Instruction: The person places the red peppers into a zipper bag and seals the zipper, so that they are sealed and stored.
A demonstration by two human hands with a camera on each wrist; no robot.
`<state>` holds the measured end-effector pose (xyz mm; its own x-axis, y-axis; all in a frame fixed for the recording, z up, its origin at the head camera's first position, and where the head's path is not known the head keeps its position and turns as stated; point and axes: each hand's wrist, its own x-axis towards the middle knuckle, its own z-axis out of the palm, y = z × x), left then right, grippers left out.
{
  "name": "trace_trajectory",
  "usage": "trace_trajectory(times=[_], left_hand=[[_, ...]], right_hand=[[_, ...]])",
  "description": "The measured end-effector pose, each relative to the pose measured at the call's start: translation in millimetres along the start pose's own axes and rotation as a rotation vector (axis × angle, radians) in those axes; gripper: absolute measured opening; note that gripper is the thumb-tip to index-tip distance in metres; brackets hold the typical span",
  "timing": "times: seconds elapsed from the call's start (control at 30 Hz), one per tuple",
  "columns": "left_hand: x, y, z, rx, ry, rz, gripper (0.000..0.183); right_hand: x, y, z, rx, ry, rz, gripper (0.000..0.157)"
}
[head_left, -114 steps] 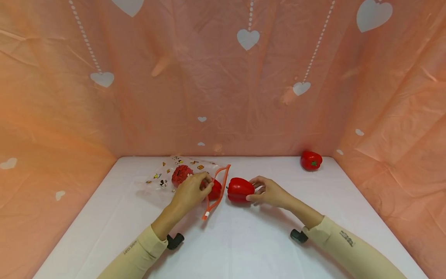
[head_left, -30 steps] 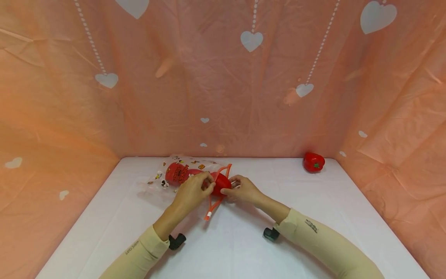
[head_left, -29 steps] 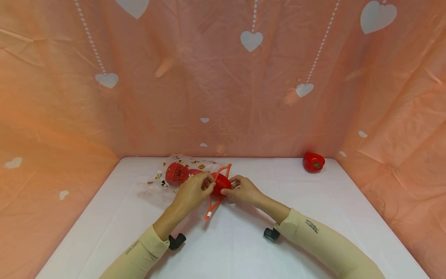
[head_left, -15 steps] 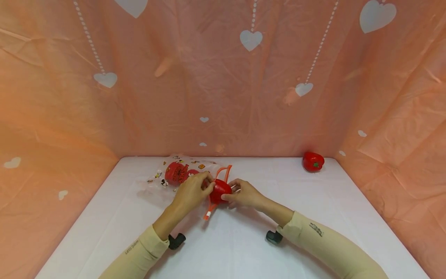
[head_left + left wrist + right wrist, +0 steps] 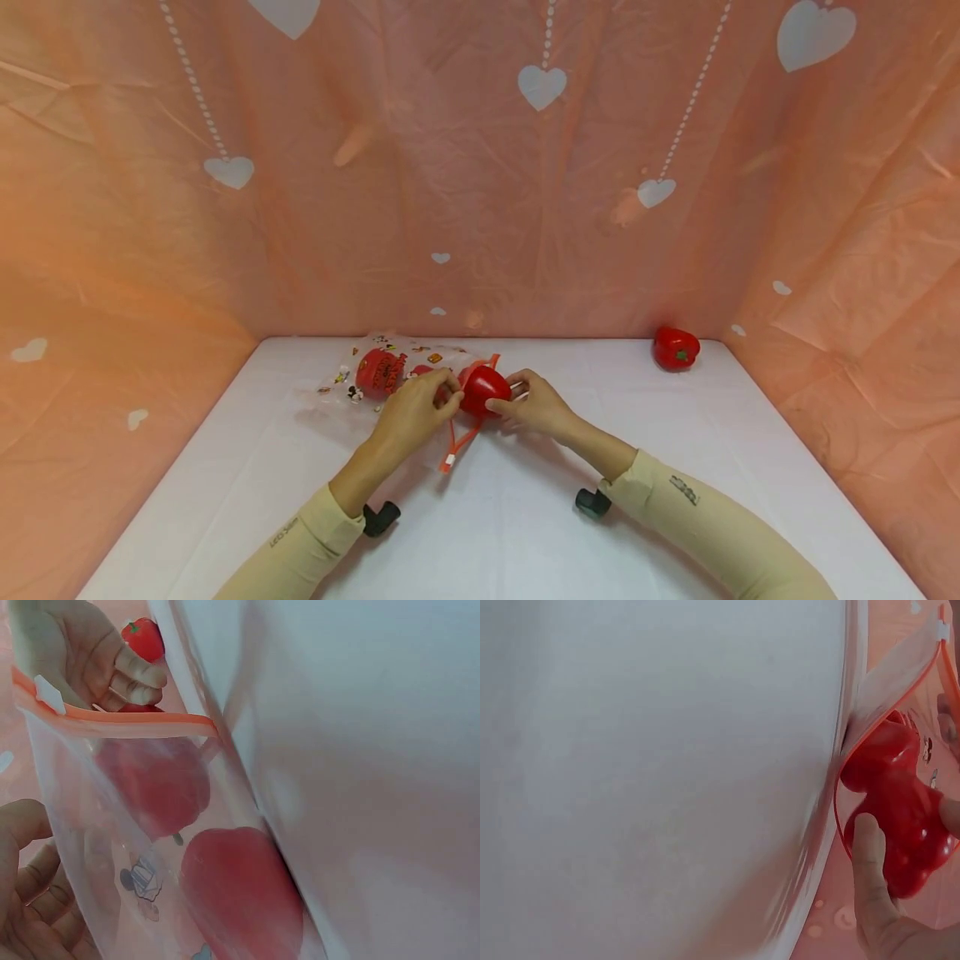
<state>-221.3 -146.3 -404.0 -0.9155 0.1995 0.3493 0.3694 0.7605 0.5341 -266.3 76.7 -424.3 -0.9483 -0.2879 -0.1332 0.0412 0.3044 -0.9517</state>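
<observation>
My left hand (image 5: 416,408) pinches the near side of the mouth of a clear, cartoon-printed slider zip bag (image 5: 435,358) with an orange zip edge. In the left wrist view, two red shapes show through the film; the deeper one is a red bell pepper (image 5: 240,892). My right hand (image 5: 540,408) holds another red bell pepper (image 5: 486,392) between thumb and fingers at the bag's mouth. From the right wrist, that pepper (image 5: 904,825) sits partly within the opening, right up against a pepper (image 5: 881,754) inside. The bag's mouth is partly hidden behind my left fingers.
A further red bell pepper (image 5: 676,349) lies at the back right of the white-covered table (image 5: 525,525). Peach curtains (image 5: 480,183) with white hearts close off the back and both sides. A dark wrist camera (image 5: 381,519) hangs under my left cuff.
My right hand has carried the pepper leftward from beside the bag into its mouth, then lifted and turned it slightly. Contents inside shifted left. My left hand stays in place.
</observation>
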Motion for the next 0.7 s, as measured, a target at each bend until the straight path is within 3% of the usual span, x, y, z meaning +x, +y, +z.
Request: trace_trajectory(times=[0.13, 0.37, 0.7], left_hand=[[-0.1, 0.5, 0.0, 0.002, 0.004, 0.003, 0.009], [0.0, 0.4, 0.1, 0.009, 0.006, 0.007, 0.009], [-0.1, 0.2, 0.1, 0.005, 0.0, 0.004, 0.01]], right_hand=[[2, 1, 1.6, -0.034, 0.055, -0.007, 0.055], [5, 1, 10.2, 0.005, 0.068, -0.042, 0.053], [12, -1, 15.5, -0.058, 0.105, -0.131, 0.05]])
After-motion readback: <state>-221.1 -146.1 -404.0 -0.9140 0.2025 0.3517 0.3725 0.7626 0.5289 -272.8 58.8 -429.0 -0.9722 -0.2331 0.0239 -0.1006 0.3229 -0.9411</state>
